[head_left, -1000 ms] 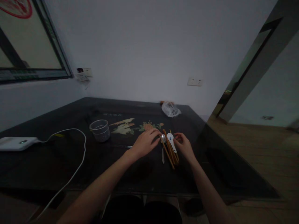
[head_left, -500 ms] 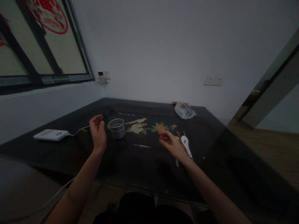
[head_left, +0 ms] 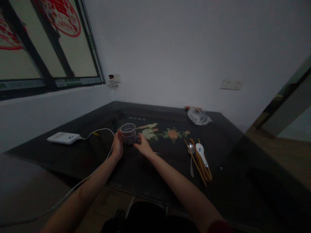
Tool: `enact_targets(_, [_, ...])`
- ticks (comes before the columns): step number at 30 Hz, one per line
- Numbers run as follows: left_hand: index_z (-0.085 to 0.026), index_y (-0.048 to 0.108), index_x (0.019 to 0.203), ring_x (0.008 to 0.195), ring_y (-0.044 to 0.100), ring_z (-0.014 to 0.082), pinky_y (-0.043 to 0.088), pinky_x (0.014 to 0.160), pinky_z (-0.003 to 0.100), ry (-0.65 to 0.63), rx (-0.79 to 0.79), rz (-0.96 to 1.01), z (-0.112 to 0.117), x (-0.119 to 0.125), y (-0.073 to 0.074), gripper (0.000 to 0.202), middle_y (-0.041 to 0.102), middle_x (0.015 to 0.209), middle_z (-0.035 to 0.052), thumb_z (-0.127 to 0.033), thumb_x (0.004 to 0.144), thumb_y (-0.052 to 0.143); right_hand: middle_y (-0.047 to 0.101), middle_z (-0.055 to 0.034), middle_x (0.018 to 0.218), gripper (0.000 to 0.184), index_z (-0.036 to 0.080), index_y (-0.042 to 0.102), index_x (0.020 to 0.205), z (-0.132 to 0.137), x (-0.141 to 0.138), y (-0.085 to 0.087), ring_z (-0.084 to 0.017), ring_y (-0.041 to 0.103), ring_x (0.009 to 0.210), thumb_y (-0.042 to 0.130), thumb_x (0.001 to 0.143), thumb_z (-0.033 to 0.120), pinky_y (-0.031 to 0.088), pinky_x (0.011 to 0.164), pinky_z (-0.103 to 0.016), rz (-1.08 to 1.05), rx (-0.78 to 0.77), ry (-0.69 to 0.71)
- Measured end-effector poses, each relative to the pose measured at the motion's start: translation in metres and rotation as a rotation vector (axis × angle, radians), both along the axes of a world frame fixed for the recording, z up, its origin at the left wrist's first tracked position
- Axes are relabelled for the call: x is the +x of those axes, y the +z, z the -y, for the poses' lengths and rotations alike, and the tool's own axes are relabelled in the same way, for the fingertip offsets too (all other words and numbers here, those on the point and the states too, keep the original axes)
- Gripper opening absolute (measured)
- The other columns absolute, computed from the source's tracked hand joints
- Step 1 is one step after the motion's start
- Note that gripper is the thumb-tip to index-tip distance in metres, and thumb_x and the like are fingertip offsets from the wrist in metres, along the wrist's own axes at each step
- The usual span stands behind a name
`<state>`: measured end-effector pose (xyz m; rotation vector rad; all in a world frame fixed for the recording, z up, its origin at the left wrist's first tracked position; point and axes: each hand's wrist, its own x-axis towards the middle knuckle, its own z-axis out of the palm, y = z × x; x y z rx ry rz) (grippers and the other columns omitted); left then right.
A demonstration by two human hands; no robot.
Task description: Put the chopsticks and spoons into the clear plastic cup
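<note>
While our two bare arms reach forward over the dark table (head_left: 150, 168), both hands meet at the clear plastic cup (head_left: 128, 133), which stands upright on the tabletop just left of the inlaid flower picture (head_left: 167, 133). Our left hand (head_left: 118, 145) sits against the cup's left side, its fingers curled in around the wall so that it has hold of the cup. Our right hand (head_left: 143, 147) lies low on the other side, fingers mostly stretched out with the tips touching the cup's lower wall, closed round nothing (the light is dim, so we cannot tell how firmly they press).

Well apart to the right lie a bundle of wooden chopsticks (head_left: 199, 161), with a metal spoon (head_left: 190, 152) just beside them on the left and a white ceramic spoon (head_left: 202, 154) resting on top. A crumpled plastic bag (head_left: 198, 116) lies near the far edge. To the left a white power bank (head_left: 63, 138) rests flat, and its white cable (head_left: 98, 131) loops past our left wrist.
</note>
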<state>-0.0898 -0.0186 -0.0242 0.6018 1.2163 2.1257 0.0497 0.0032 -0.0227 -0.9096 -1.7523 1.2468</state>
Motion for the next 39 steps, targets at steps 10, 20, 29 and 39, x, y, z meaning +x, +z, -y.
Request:
enact_targets(10, [-0.018,0.061,0.097,0.097,0.061,0.0154,0.045,0.082,0.025,-0.113,-0.045,-0.030,0.004,0.015,0.002,0.023,0.068,0.100,0.0027,-0.029,0.086,0.044,0.051,-0.0102,0.134,0.074,0.017,0.040,0.135,0.006,0.000,-0.010,-0.023,0.051,0.120,0.063,0.066,0.008,0.041,0.101,-0.038,-0.037,0.037,0.044])
enact_targets(20, [-0.017,0.063,0.089,0.086,0.062,0.0154,0.045,0.071,0.024,-0.445,-0.175,0.029,0.000,0.098,0.013,0.023,0.068,0.095,0.0049,-0.027,0.081,0.045,0.061,-0.0103,0.122,0.051,0.016,0.054,0.124,0.002,0.126,0.008,-0.021,0.064,0.099,0.053,0.075,0.006,0.051,0.089,-0.036,0.124,0.030,-0.026])
enact_targets(29, [-0.017,0.062,0.084,0.097,0.059,0.0180,0.044,0.074,0.027,-0.687,-0.261,-0.024,-0.015,0.183,0.022,0.025,0.066,0.100,0.0083,-0.034,0.084,0.044,0.070,-0.0088,0.105,0.032,0.015,0.068,0.106,0.000,0.231,0.028,-0.019,0.068,0.087,0.047,0.082,0.011,0.052,0.082,-0.031,0.362,0.076,-0.200])
enact_targets(39, [-0.018,0.063,0.091,0.106,0.057,0.0228,0.045,0.081,0.032,-0.696,-0.213,-0.209,0.003,0.200,0.014,0.030,0.065,0.108,0.0096,-0.042,0.084,0.047,0.070,-0.0089,0.091,0.024,0.011,0.064,0.102,0.008,0.249,0.015,-0.014,0.069,0.063,0.047,0.085,0.015,0.054,0.062,-0.024,0.211,-0.083,-0.226])
